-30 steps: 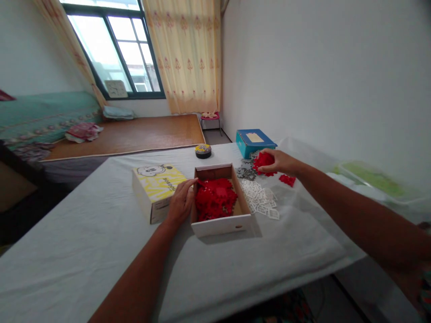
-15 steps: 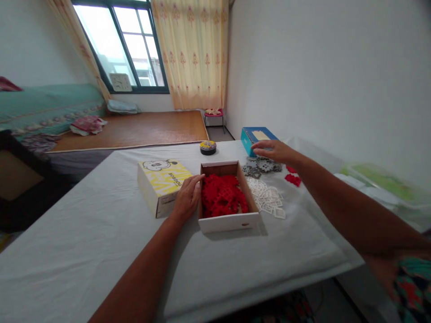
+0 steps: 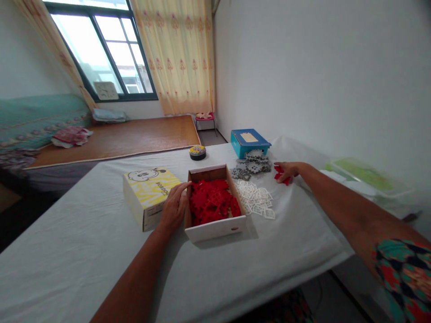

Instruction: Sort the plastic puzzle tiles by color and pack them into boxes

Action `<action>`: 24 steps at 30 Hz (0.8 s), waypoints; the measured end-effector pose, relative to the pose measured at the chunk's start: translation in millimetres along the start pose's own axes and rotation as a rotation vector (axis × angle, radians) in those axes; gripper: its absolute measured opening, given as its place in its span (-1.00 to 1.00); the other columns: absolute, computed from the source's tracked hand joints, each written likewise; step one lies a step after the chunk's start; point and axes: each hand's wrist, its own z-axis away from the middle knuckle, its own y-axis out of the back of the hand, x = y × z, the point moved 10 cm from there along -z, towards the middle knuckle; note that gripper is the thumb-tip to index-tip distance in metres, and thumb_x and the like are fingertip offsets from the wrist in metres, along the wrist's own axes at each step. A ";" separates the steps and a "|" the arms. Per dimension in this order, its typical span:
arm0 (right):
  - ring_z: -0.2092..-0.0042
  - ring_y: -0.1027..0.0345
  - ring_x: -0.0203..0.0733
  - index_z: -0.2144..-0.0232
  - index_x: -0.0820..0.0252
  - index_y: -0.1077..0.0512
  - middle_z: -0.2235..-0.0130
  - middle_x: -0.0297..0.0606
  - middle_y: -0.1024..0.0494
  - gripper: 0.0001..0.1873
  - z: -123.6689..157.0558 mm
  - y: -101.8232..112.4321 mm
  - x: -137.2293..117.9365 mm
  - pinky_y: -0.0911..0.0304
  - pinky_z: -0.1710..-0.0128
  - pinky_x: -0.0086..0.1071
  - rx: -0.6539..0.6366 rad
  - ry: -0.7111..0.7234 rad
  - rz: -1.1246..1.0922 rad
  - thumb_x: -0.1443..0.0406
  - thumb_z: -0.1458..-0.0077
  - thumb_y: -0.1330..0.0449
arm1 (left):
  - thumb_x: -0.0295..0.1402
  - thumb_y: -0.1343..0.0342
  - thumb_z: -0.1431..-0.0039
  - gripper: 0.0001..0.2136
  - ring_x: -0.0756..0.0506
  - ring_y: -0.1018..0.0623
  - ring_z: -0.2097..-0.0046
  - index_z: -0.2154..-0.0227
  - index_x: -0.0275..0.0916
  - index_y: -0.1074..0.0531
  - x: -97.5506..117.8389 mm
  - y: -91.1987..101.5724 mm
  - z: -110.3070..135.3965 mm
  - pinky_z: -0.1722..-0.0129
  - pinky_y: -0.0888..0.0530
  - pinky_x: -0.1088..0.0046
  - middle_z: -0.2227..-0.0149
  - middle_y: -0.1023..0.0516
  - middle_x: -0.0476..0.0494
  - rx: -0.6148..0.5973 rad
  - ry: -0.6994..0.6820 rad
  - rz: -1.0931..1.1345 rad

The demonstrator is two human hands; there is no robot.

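Observation:
An open white shoebox with a brown inside stands on the cloth, filled with a heap of red openwork plastic pieces. My left hand lies along its left wall, fingertips hooked over the rim. Out to the right, my right hand is down on a few red pieces, thumb and fingers closing round them; part of them is hidden beneath the fingers. Between that hand and the box lie a pile of white lattice pieces and a pile of grey gear-shaped pieces.
A yellow and white cartoon box stands left of the open box. Further back are a round black and yellow tin and a blue box. A clear plastic bin sits at the right by the wall. The white tablecloth has folds.
My right hand has come down from near the blue box onto the red pieces at the right. My left hand stays at the open box's rim. The view has shifted slightly.

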 end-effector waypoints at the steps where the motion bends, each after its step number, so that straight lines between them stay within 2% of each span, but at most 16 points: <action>1: -0.08 -0.31 0.25 -0.25 0.12 -0.14 -0.26 0.15 -0.17 0.26 -1.3 -3.0 2.0 -0.47 0.23 -0.15 -0.024 -0.015 -0.021 0.16 0.56 -0.53 | -0.31 0.23 -0.34 -0.64 -0.11 -0.38 -0.13 -0.09 -0.19 -0.33 -0.5 -0.1 0.1 -0.18 -0.31 0.21 -0.07 -0.41 -0.19 -0.001 0.000 -0.003; 3: 0.03 -0.41 0.16 -0.20 0.13 -0.20 -0.22 0.14 -0.23 0.15 -1.6 -9.9 6.8 -0.48 0.31 -0.20 -0.079 -0.059 -0.084 0.18 0.52 -0.53 | -0.31 0.23 -0.34 -0.64 -0.11 -0.38 -0.13 -0.08 -0.19 -0.34 -0.8 0.0 0.0 -0.18 -0.30 0.21 -0.07 -0.41 -0.20 0.001 -0.003 -0.009; 6: 0.25 -0.50 -0.05 -0.09 0.17 -0.28 -0.06 0.06 -0.42 -0.08 3.9 -20.7 9.2 -0.48 0.41 -0.27 -0.144 -0.090 -0.182 0.22 0.38 -0.49 | -0.31 0.22 -0.34 -0.64 -0.11 -0.38 -0.12 -0.08 -0.19 -0.34 0.2 -0.3 -0.4 -0.18 -0.31 0.21 -0.07 -0.41 -0.20 0.000 -0.011 -0.009; 10: 0.38 -0.47 -0.18 -0.03 0.24 -0.29 0.09 -0.03 -0.51 -0.30 16.5 -21.3 2.9 -0.42 0.47 -0.36 -0.078 -0.062 -0.150 0.30 0.22 -0.38 | -0.30 0.22 -0.34 -0.63 -0.12 -0.39 -0.12 -0.09 -0.19 -0.34 1.7 -0.6 -0.9 -0.17 -0.31 0.22 -0.06 -0.42 -0.19 0.001 -0.019 -0.001; 13: 0.38 -0.45 -0.19 0.04 0.28 -0.34 0.14 -0.07 -0.52 -0.37 27.0 -16.5 -7.3 -0.36 0.46 -0.40 0.007 -0.025 0.070 0.37 0.25 -0.33 | -0.29 0.23 -0.33 -0.63 -0.12 -0.39 -0.11 -0.09 -0.20 -0.34 2.7 -0.3 -1.2 -0.17 -0.31 0.21 -0.05 -0.43 -0.20 0.007 -0.023 0.003; 17: 0.25 -0.43 -0.12 0.19 0.24 -0.43 0.19 -0.14 -0.52 -0.49 39.1 -11.2 -24.2 -0.31 0.32 -0.40 0.095 0.061 0.276 0.42 0.34 -0.27 | -0.29 0.23 -0.33 -0.62 -0.13 -0.39 -0.11 -0.08 -0.21 -0.35 3.3 -0.6 -1.7 -0.17 -0.31 0.20 -0.06 -0.43 -0.21 0.006 -0.012 -0.001; 21: 0.16 -0.40 -0.06 0.22 0.20 -0.42 0.20 -0.15 -0.53 -0.58 47.5 -1.9 -31.7 -0.29 0.19 -0.34 0.149 0.074 0.273 0.40 0.26 -0.21 | -0.30 0.24 -0.34 -0.62 -0.11 -0.39 -0.11 -0.08 -0.21 -0.35 6.0 -0.5 -1.5 -0.18 -0.31 0.21 -0.05 -0.43 -0.22 0.004 -0.011 -0.001; 24: 0.21 -0.40 -0.09 0.20 0.20 -0.39 0.24 -0.19 -0.53 -0.59 60.3 5.8 -62.0 -0.32 0.24 -0.33 0.168 0.174 0.060 0.37 0.23 -0.17 | -0.30 0.23 -0.34 -0.63 -0.11 -0.39 -0.11 -0.07 -0.20 -0.36 7.9 -0.5 -1.3 -0.17 -0.32 0.19 -0.05 -0.43 -0.21 0.000 -0.003 -0.003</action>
